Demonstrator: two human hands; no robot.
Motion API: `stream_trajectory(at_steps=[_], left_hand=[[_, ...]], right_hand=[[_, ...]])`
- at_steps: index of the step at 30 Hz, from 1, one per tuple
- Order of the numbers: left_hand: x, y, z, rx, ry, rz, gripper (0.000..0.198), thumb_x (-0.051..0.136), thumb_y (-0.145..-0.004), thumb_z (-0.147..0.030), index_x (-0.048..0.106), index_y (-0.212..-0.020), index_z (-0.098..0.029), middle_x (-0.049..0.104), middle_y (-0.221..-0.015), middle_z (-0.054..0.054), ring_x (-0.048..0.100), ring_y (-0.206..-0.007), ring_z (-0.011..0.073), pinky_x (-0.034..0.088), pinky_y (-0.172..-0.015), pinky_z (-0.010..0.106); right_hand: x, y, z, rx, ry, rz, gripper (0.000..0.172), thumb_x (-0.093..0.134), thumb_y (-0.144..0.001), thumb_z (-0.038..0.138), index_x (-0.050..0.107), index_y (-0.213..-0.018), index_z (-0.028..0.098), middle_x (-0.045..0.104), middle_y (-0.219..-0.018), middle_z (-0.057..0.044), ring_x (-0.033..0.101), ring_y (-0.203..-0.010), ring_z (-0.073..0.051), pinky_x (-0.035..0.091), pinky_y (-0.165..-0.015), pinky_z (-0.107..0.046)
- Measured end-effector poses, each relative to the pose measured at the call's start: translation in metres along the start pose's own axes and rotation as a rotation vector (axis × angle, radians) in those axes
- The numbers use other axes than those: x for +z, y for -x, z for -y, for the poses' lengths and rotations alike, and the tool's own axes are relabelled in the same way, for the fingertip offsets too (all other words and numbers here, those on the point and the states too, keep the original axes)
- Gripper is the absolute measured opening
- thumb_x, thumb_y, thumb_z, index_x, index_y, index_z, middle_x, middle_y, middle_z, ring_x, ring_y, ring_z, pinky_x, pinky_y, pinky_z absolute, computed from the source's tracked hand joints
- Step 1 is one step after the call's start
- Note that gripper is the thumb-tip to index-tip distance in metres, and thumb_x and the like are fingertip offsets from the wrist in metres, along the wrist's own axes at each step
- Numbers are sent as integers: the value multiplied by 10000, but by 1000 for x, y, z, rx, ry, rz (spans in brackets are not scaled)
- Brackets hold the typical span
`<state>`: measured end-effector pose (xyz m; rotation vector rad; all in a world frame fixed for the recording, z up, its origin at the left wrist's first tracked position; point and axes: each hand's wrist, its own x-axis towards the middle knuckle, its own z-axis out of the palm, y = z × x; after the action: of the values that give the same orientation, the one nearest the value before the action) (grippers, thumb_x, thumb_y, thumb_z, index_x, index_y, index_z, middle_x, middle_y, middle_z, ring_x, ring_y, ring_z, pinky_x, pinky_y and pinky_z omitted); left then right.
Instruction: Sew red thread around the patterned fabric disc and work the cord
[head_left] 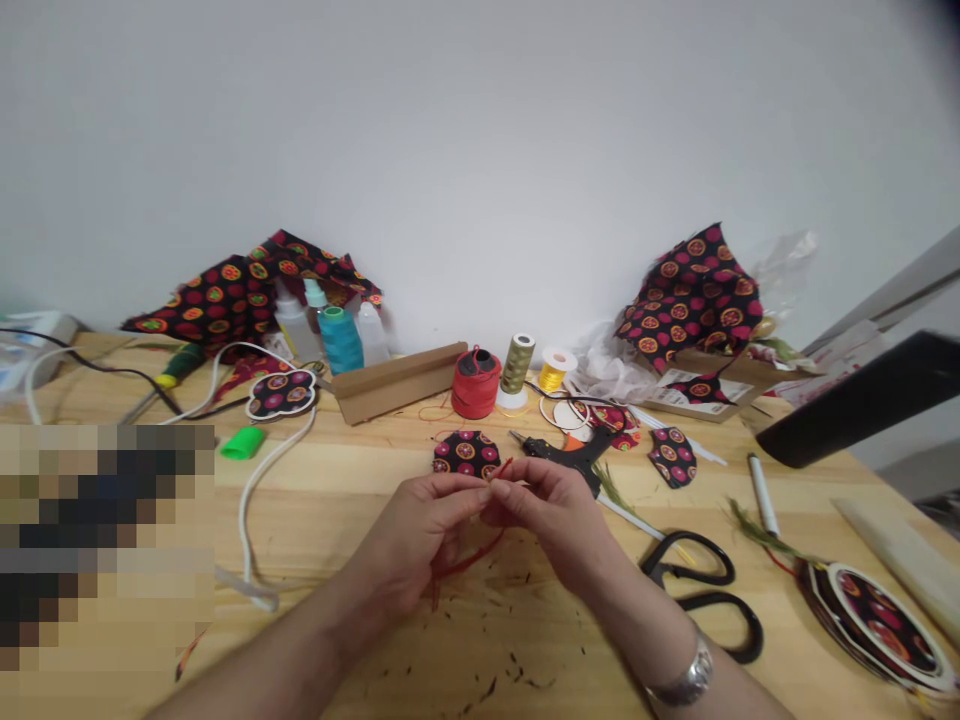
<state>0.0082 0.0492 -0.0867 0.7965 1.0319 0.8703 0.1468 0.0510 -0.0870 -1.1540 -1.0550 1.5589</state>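
Wristband (686,680): silver, on the right forearm at the bottom edge of the view, nearest the camera.
Left hand (420,530): raised just over the surface (337,520), thumb and forefinger pressed together on the red cord (469,562).
Right hand (555,515): fingertips meet those of the left hand and pinch the same cord.
Red cord: held between both hands at the middle of the view; a loop hangs below them and one end sticks up near the fingertips.
Open room: bare wood lies left of the hands as far as the white cable (251,480); the wood under the forearms has only small dark scraps.
Right side: black scissors (705,590) lie just beside the right forearm, with a stack of round patterned pieces (874,625) at the surface's right edge.
Behind the hands: a fabric disc (466,455) and a black glue gun (566,452) lie close to the fingertips.
Back edge: a red spool (475,385), an olive spool (517,365), a yellow spool (555,372) and a cardboard strip (390,385) stand near the wall.
Left edge: a blurred patch covers that corner.
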Motion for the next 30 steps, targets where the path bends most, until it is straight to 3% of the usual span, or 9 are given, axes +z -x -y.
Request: stream_trajectory(at_steps=[4, 7, 23, 30], left_hand=[[3, 0, 0, 3, -60, -4, 127, 664, -673, -241, 712, -718, -132, 476, -436, -57, 270, -340, 10, 149, -335, 157], [3, 1, 0, 11, -85, 2, 139, 670, -676, -262, 720, -747, -154, 515, -477, -50, 264, -338, 8, 149, -331, 158], [4, 2, 0, 13, -116, -9, 153, 674, -668, -296, 724, -755, -180, 430, -397, -76, 230, -335, 26, 117, -345, 187], [-1, -2, 5, 33, -96, -30, 200, 682, -660, -334, 708, -741, -153, 379, -399, -84, 223, -357, 28, 130, -344, 170]], right_hand=[[-2, 0, 0, -28, 93, -45, 223, 664, -657, 332, 567, -624, 134, 465, -420, 59, 400, -378, -60, 300, -401, -189], [-6, -2, 0, -67, 150, -95, 196, 649, -668, 290, 563, -587, 133, 427, -437, 67, 327, -394, -43, 239, -394, -181], [-6, -1, 4, -95, 197, -112, 218, 654, -659, 310, 557, -556, 144, 408, -418, 69, 288, -401, -47, 196, -392, -201], [-6, -2, 2, -22, 78, -29, 215, 667, -647, 328, 637, -660, 115, 447, -449, 56, 333, -397, -46, 247, -398, -199]])
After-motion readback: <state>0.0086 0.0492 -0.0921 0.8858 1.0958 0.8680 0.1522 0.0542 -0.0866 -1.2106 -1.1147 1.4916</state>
